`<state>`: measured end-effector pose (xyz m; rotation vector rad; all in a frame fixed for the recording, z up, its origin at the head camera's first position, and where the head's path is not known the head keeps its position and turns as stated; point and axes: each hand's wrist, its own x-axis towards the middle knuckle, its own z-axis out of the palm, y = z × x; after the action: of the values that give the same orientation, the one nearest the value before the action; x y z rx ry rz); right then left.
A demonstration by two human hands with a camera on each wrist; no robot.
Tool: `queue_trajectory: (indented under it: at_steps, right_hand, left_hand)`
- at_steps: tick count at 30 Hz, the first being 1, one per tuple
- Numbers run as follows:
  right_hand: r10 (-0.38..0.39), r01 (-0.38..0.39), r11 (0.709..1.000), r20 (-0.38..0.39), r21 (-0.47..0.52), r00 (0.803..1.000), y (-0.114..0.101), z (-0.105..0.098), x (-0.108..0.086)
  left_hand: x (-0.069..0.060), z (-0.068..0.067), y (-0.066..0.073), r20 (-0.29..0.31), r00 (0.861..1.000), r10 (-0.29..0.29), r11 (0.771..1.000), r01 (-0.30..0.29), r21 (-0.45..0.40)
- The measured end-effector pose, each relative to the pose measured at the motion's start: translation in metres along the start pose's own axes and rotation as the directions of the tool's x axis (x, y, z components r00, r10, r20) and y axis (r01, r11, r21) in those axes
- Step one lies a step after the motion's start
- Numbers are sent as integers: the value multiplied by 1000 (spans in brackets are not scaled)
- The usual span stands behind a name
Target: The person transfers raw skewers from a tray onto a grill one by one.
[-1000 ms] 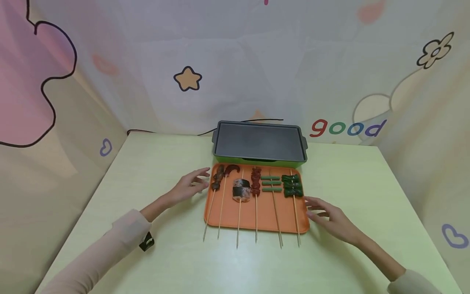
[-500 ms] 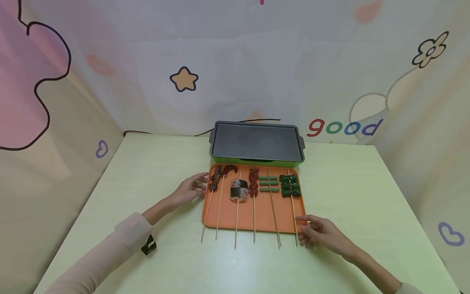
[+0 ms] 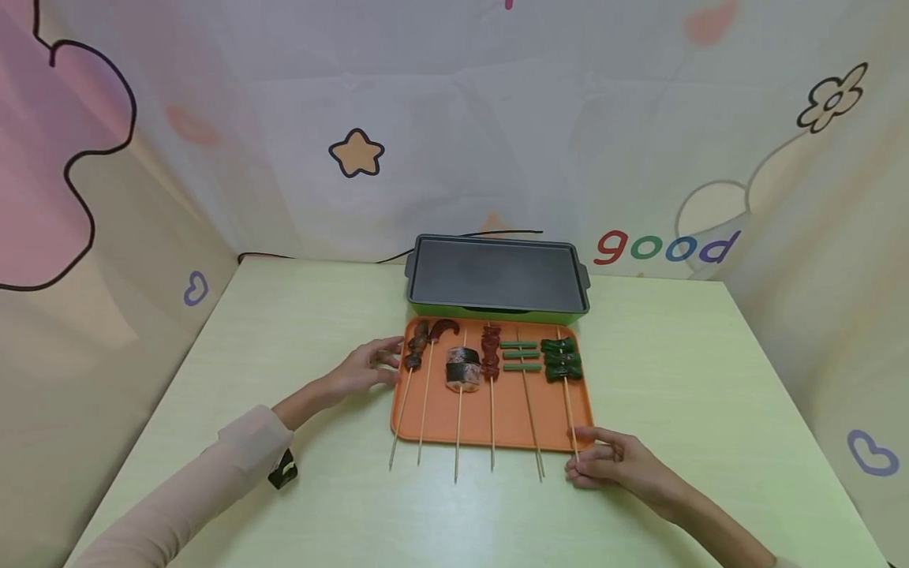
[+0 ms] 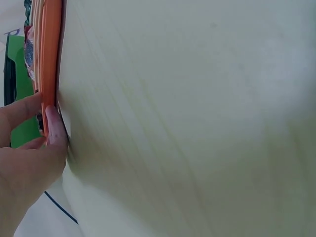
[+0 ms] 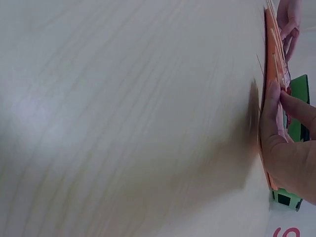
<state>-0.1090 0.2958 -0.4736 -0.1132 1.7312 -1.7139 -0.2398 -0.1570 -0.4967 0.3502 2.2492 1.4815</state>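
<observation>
An orange tray point(image 3: 442, 418) bears several skewers, their stick ends jutting over its front edge. My left hand point(image 3: 358, 369) is at the tray's left rim. In the left wrist view its thumb point(image 4: 56, 131) lies along the tray's outer side and its fingers reach over the rim. At the front right corner, my right hand point(image 3: 628, 469) pinches the lower stick of the green leafy vegetable skewer point(image 3: 563, 361) between thumb and index finger. That skewer's upper part still lies on the tray. Beside it lies a green bean-like skewer point(image 3: 521, 356).
Just behind the tray stands a green electric griddle point(image 3: 497, 276) with a flat dark plate. Other skewers include a dark brown one point(image 3: 417, 347), a curled red one point(image 3: 443, 328), a black-and-white roll point(image 3: 464, 371) and a red meat-like one point(image 3: 491, 351). A patterned curtain point(image 3: 483, 142) encloses the table.
My right hand has moved from the tray's right edge down to the front corner and taken the leafy skewer's stick. My left hand has closed in on the tray's left rim.
</observation>
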Motion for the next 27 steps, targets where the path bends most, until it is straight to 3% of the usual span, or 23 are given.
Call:
queue_trajectory:
  at_steps: [10, 20, 27]
  right_hand:
    - [-31, 31, 999, 27, -20, 999, 2, -5, -1]
    - [-34, 35, 999, 62, -2, 998, 0, -12, -6]
    - [-27, 28, 999, 43, -24, 999, 4, -14, -8]
  left_hand:
    - [4, -9, -1, 33, 998, -44, 998, 46, -48]
    - [29, -22, 2, -9, 1000, -26, 985, 24, -174]
    - [33, -30, -6, 105, 994, -30, 989, 44, -142]
